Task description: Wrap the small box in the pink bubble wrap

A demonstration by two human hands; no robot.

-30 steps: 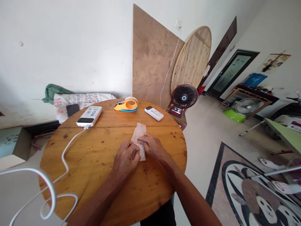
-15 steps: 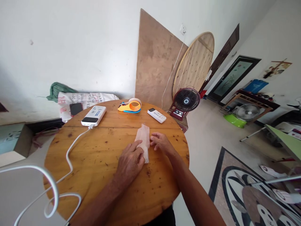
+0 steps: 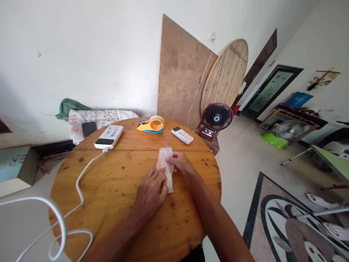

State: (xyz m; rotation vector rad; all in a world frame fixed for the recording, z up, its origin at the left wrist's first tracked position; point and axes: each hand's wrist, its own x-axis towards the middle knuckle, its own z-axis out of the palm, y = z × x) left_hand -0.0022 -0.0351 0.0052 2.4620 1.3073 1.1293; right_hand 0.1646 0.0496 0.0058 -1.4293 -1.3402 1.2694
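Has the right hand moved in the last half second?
Yes: against the tape dispenser, the right hand shifted left, now touching the translucent wrap.

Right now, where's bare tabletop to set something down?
Widest: between white cable and left hand. Smaller: right of right hand, to table rim. Crowded: far edge, with large white device, tape dispenser, small white device; plastic wrap between hands.

The worktop (image 3: 109,174) was knotty wood, its varnish giving off a soft sheen. The plastic wrap (image 3: 163,158) looked to me thin, translucent and crinkled; the cabled power bank (image 3: 113,134) was smooth plastic, the tape dispenser (image 3: 147,127) glossy plastic. The round tabletop (image 3: 226,72) showed matt wooden planks.
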